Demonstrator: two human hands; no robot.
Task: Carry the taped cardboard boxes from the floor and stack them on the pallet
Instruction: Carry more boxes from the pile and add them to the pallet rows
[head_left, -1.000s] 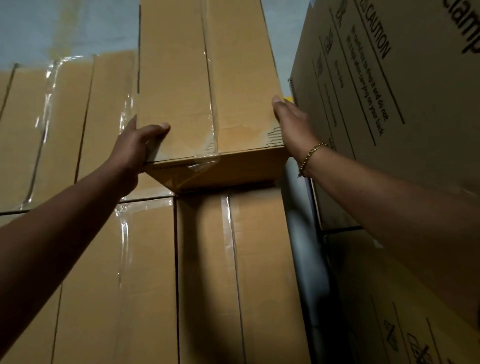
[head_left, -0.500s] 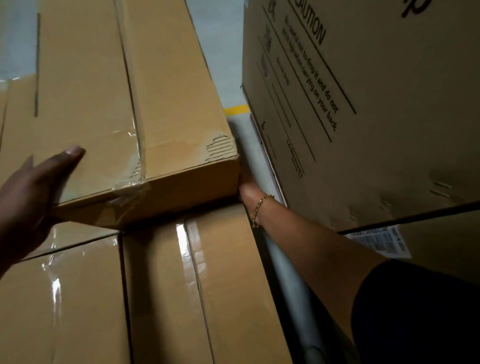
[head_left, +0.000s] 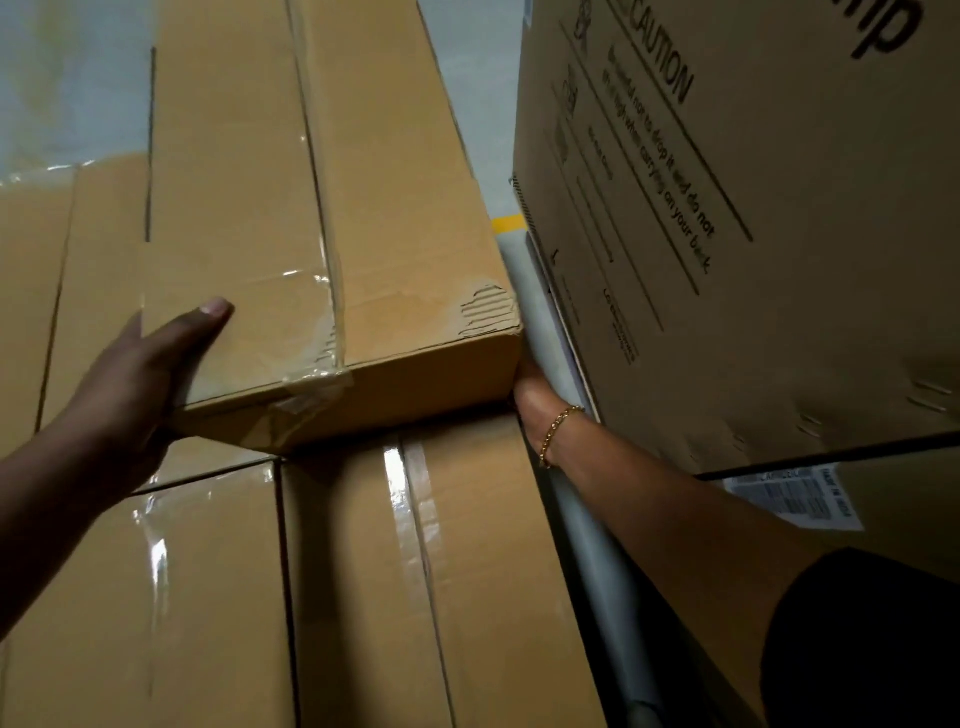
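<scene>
- I see the thumb (head_left: 210, 314) of the left hand (head_left: 140, 374) lying flat on the lid of the top box (head_left: 374, 197). The other fingers go under the near left corner, out of my sight.
- That hand wraps the corner, with the palm against the box's near edge.
- The right hand (head_left: 525, 387) sits at the box's near right corner. Its fingers are hidden behind the cardboard, so I cannot tell whether they are spread or curled.
- A gold bracelet (head_left: 558, 434) circles the right wrist.
- The top box lies lengthwise on the lower boxes (head_left: 483, 571), with a shadow under its near edge. Clear tape (head_left: 332, 332) runs along its lid and folds over the near end.
- A big printed box (head_left: 779, 260) marked CAUTION stands to the right, close beside the right forearm, with a white label (head_left: 795, 499) below it.
- In the gap between the stacks I see grey floor with a yellow stripe (head_left: 509, 223).
</scene>
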